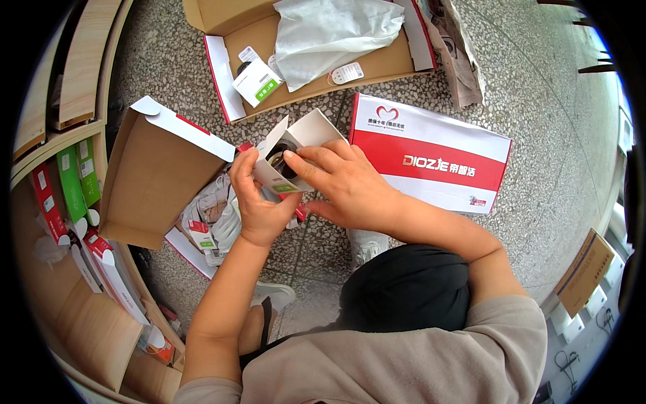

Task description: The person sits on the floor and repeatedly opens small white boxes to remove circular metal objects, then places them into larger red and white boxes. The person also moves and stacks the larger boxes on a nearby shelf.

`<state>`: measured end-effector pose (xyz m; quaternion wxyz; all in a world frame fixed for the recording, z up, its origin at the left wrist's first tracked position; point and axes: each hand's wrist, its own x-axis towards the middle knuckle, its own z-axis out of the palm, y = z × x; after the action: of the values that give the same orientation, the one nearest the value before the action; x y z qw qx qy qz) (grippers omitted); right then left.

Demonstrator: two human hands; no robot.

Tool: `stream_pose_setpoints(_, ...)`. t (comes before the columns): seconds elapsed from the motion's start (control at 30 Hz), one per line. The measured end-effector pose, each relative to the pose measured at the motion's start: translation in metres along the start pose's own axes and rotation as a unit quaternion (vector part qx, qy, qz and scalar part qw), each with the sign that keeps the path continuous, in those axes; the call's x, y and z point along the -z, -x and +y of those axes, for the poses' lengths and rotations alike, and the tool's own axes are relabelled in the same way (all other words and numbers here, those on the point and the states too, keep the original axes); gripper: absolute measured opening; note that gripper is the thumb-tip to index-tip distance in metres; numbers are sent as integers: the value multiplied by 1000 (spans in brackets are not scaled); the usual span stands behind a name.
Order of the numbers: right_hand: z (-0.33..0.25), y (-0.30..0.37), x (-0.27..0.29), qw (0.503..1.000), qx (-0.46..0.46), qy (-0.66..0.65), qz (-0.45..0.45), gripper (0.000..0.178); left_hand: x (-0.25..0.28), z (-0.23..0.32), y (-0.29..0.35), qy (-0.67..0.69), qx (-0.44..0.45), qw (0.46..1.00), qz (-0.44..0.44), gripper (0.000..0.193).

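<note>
Between my hands is a small white carton (313,128) with its flaps up and a green patch low on its side. My left hand (258,205) grips the carton from the left, fingers curled against its wall. From the right, my right hand (353,180) closes on it too, fingertips over the opening. A dark, shiny round part (284,159) shows inside; its kind is unclear. Below my left hand stands an open cardboard box (161,178) holding plastic-wrapped items (225,209) and a small red-and-white carton (200,233), partly hidden by my arm.
Ahead, an open box (316,74) holds a white bag (336,34), a small white-green carton (258,82) and a tag (346,73). A closed red-and-white box (431,153) lies right on speckled floor. Wooden shelves (87,74) with slim boxes line the left.
</note>
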<state>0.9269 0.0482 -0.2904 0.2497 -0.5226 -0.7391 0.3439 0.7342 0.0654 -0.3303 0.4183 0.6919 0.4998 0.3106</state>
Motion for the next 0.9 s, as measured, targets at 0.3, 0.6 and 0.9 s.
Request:
stream_pose_setpoints(0.3, -4, 0, 1, 997, -35, 31, -55, 66, 3, -3, 3, 12, -19, 999, -38, 88)
stream_pose_setpoints(0.6, -5, -1, 2, 999, -29, 3, 14, 55, 4, -5, 2, 123, 13, 992, -36, 90)
stream_pose_setpoints(0.9, -1, 0, 4, 998, -8, -32, 51, 44, -4, -10, -2, 150, -18, 988, -24, 89)
